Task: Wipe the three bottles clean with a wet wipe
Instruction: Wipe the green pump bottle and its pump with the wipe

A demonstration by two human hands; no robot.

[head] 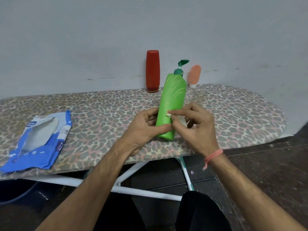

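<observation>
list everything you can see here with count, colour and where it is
green plastic pump bottle: 1, green, held tilted over the board's middle
white wet wipe: 1, white, pressed on the pump bottle's lower side
tall red plastic bottle: 1, red, cap down at the board's far edge by the wall
small peach tube bottle: 1, peach with white cap, cap down, right of the red one
blue wipes packet: 1, blue and white, open, board's left end
leopard-print ironing board: 1, grey-beige, white legs
left hand: 1, grips the bottle's base
right hand: 1, pinches the wipe, pink thread at the wrist
</observation>
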